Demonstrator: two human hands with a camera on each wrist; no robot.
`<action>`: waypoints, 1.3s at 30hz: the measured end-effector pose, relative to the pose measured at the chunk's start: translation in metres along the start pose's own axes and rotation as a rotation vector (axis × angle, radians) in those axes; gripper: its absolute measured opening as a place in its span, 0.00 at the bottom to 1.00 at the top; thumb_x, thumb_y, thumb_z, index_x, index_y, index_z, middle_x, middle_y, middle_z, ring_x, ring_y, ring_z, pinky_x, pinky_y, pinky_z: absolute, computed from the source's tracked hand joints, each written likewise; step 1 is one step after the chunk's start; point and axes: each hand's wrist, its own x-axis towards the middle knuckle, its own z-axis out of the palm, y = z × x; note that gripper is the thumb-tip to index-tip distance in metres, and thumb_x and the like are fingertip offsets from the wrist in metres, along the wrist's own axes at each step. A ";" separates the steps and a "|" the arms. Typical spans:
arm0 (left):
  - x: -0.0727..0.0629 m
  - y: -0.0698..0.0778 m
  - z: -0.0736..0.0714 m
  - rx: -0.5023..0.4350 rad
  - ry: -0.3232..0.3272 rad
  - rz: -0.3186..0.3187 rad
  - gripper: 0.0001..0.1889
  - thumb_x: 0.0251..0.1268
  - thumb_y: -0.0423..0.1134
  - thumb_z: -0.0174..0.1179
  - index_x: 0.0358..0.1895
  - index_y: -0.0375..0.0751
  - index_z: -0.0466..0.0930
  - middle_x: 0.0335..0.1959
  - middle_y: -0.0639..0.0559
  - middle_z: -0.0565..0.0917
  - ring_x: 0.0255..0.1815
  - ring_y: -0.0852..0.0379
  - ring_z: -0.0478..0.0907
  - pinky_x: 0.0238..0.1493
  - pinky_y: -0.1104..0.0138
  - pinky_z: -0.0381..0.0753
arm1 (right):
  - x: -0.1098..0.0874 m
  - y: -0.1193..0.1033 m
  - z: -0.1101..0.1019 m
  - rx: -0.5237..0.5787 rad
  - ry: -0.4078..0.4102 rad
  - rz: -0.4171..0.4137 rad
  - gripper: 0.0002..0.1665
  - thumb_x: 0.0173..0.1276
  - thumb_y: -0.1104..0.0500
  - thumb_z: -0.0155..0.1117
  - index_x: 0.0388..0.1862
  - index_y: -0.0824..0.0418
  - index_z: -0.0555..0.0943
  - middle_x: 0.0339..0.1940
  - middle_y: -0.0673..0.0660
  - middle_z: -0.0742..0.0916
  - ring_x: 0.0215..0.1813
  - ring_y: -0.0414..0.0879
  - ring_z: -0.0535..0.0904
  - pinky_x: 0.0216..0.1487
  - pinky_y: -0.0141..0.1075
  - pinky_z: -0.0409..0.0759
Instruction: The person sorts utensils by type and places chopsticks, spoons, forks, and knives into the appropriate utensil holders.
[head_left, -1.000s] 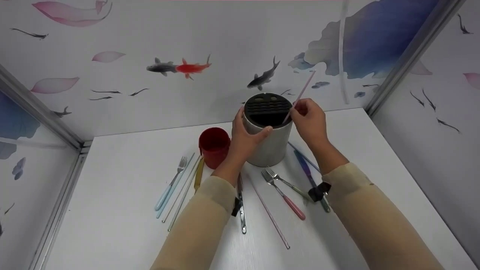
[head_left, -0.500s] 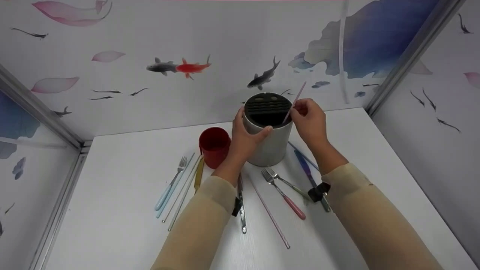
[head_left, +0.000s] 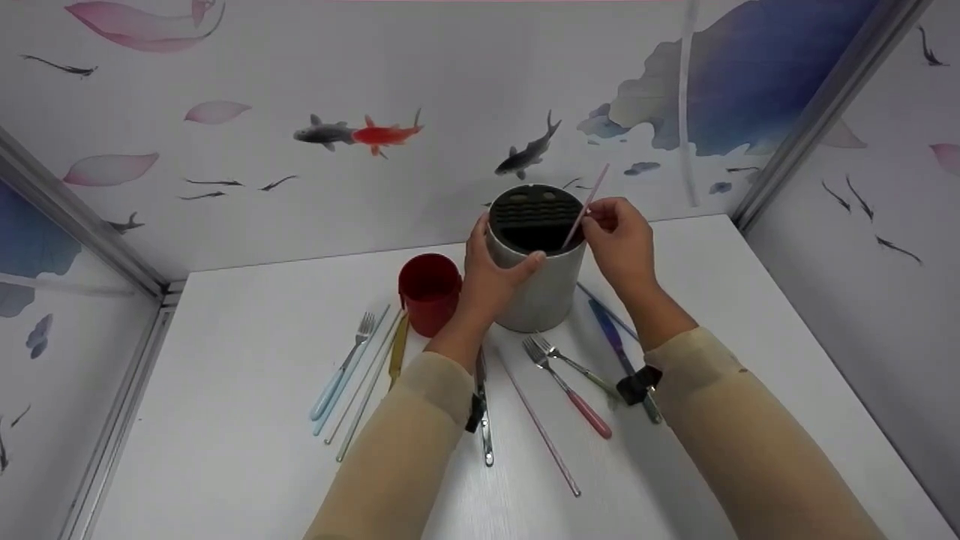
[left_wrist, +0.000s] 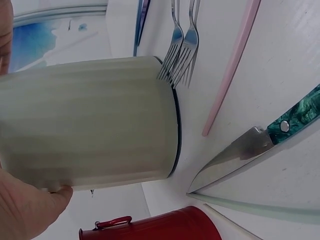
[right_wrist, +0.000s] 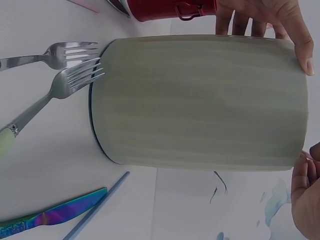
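My left hand (head_left: 491,281) grips the side of a pale grey cylindrical utensil holder (head_left: 536,296), thumb near the rim. The holder stands upright on the table, its black top insert (head_left: 536,206) having ridged slots and a wider opening at the front. My right hand (head_left: 622,236) pinches a pink chopstick (head_left: 598,185) at the holder's right rim. That chopstick leans to the right, its lower end inside the front opening. At the holder's base, two forks (right_wrist: 67,82) lie with tines close to it. A second pink chopstick (left_wrist: 232,70) lies on the table.
A red cup (head_left: 430,296) stands left of the holder. Left of my left arm lie a blue-handled fork (head_left: 341,375), several chopsticks and a gold utensil (head_left: 398,349). A green-handled knife (left_wrist: 300,117) points toward the cup. Rightward lie an iridescent knife (right_wrist: 70,207) and a blue chopstick (right_wrist: 100,202).
The pink chopstick in my right hand has slid down, its upper end now lower than a second ago. Both hands and the holder stay in place.
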 end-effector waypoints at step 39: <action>-0.002 -0.014 0.008 0.092 0.021 0.069 0.65 0.54 0.64 0.76 0.86 0.57 0.37 0.86 0.53 0.51 0.86 0.52 0.51 0.82 0.50 0.59 | -0.034 0.038 -0.036 0.133 -0.100 0.050 0.16 0.81 0.55 0.58 0.59 0.63 0.79 0.49 0.59 0.84 0.51 0.44 0.86 0.54 0.23 0.83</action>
